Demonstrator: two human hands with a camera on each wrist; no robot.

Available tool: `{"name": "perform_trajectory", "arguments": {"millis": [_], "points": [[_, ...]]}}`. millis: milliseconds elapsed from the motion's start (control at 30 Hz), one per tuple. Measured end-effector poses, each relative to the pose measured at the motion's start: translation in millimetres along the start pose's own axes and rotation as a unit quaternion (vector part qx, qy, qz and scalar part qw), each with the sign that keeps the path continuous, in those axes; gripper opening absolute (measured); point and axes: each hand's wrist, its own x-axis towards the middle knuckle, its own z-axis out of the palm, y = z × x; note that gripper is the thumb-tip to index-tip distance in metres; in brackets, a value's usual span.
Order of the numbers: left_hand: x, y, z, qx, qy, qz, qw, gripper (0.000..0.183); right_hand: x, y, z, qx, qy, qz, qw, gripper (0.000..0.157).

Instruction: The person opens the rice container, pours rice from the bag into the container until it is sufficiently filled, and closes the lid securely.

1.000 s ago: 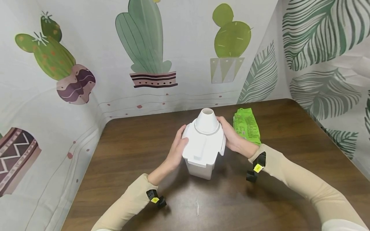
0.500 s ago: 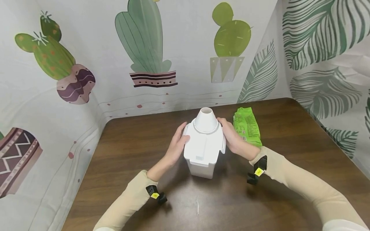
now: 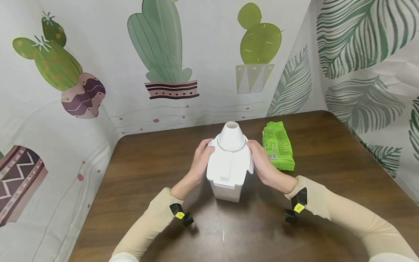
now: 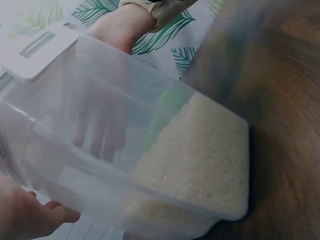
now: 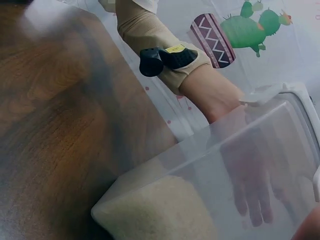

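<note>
A clear storage container (image 3: 227, 193) stands on the table under a white lid (image 3: 226, 165). On the lid sits a white cone-shaped cup (image 3: 231, 138), narrow end up. Pale rice-like grains (image 4: 195, 155) fill its lower part, seen through the wall. My left hand (image 3: 199, 161) lies along the left side, thumb over the lid's edge. Against the right side presses my right hand (image 3: 264, 165); its thumb is hidden in the head view. Through the wall, the fingers of both hands look straight. A lid latch (image 3: 251, 168) sticks out near my right hand.
A bright green packet (image 3: 278, 149) lies just right of my right hand. The brown wooden table (image 3: 147, 174) ends behind against a cactus-and-leaf printed cloth (image 3: 209, 54). Small black cameras (image 3: 296, 200) are strapped at both wrists.
My right wrist has come lower and slightly outward, showing more of the green packet. The right latch stands out a little less. The container has stayed almost in place.
</note>
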Motion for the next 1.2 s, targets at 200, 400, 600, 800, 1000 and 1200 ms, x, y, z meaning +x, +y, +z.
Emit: {"name": "perform_trajectory", "arguments": {"millis": [200, 400, 600, 800, 1000, 1200], "points": [[-4.2, 1.5, 4.9, 0.004, 0.033, 0.027, 0.9991, 0.037, 1.8, 0.6, 0.2, -0.005, -0.003, -0.011, 1.0, 0.047], [-10.8, 2.9, 9.3, 0.034, 0.053, 0.035, 0.9974, 0.038, 5.0, -0.1, 0.1, -0.009, -0.008, -0.026, 1.0, 0.046], [-18.6, 4.1, 14.2, 0.068, 0.061, 0.043, 0.9949, 0.041, 9.5, -0.3, -1.7, -0.007, -0.019, -0.027, 0.999, 0.046], [-21.9, 4.0, 16.6, 0.086, 0.068, 0.033, 0.9935, 0.044, 12.9, -0.1, -1.8, -0.015, -0.028, -0.024, 0.999, 0.046], [-20.4, 3.5, 14.3, 0.095, 0.053, 0.033, 0.9935, 0.047, 12.8, 1.3, 0.2, -0.01, -0.027, -0.027, 0.999, 0.046], [-20.8, 4.9, 13.4, 0.095, 0.044, 0.029, 0.9941, 0.048, 12.5, 1.5, 2.1, -0.004, -0.023, -0.031, 0.999, 0.045]]}}
